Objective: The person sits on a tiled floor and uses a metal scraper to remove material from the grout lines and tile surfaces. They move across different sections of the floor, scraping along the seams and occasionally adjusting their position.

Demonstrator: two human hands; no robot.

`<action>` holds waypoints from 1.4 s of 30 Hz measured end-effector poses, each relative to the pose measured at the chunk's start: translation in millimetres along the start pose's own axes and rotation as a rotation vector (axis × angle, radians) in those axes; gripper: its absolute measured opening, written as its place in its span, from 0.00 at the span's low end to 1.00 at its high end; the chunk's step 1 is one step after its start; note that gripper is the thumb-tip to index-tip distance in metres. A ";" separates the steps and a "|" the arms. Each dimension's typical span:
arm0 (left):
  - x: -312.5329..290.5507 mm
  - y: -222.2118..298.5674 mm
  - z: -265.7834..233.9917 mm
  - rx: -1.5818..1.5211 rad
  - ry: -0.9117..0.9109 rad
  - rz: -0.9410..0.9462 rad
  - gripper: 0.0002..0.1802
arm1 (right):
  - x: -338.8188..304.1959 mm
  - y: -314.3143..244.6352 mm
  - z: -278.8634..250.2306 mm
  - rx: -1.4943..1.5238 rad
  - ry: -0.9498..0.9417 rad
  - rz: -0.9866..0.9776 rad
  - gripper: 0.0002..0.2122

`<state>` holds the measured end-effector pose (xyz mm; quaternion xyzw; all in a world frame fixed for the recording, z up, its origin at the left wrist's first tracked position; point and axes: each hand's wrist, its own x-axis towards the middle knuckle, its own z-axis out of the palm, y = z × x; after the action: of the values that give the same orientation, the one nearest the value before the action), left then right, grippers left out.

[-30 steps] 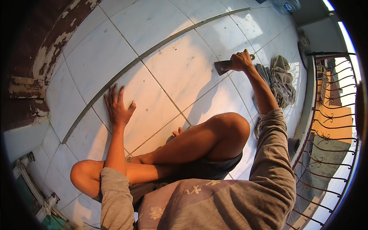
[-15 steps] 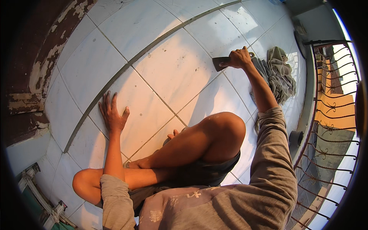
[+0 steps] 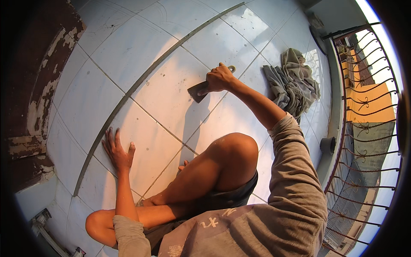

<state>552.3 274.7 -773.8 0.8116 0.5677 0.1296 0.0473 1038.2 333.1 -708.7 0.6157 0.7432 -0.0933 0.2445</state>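
Note:
My right hand (image 3: pixel 220 79) grips a putty knife (image 3: pixel 197 91) by its handle, whose end with a hole sticks out behind the fist. The dark, wide blade points left and down over a pale floor tile (image 3: pixel 165 100), casting a shadow there; whether its edge touches the tile I cannot tell. Small dark specks lie scattered on the tile around the blade. My left hand (image 3: pixel 117 150) rests with spread fingers on the tiles, just beside a narrow raised strip (image 3: pixel 115 110) that runs across the floor.
A crumpled grey cloth (image 3: pixel 295 83) lies right of my right forearm. Beyond it stand a low ledge and a wrought-iron railing (image 3: pixel 364 124), with a dark round pipe end (image 3: pixel 328 144) at the ledge. A peeling brown door frame (image 3: pixel 40 98) is at left. My bent legs (image 3: pixel 214 167) fill the near middle.
My right hand has moved left and slightly nearer with the putty knife, away from the cloth to the middle of the sunlit tile. My left hand stays flat by the strip; the view has shifted a little.

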 end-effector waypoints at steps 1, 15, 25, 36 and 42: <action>-0.2 -1.1 -1.1 -0.005 -0.001 0.000 0.43 | 0.1 -12.8 -5.4 -0.012 -0.019 -0.045 0.38; 0.5 -12.1 -2.5 -0.042 0.026 -0.010 0.42 | 38.1 -50.7 -27.0 0.053 -0.073 0.042 0.36; -8.1 -0.2 10.3 0.013 0.040 0.015 0.41 | 56.5 -127.9 -32.3 -0.141 -0.007 -0.197 0.43; 28.2 -38.3 -3.2 -0.730 0.270 -0.274 0.24 | -19.3 -232.4 -30.6 0.694 0.357 0.038 0.17; 12.4 2.2 -116.2 -0.157 0.003 0.199 0.15 | -51.3 -252.1 -12.3 0.846 0.462 0.019 0.14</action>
<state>527.6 277.3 -659.6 0.8575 0.4725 0.1790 0.0965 799.2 237.3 -714.5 0.6724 0.6694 -0.2461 -0.1978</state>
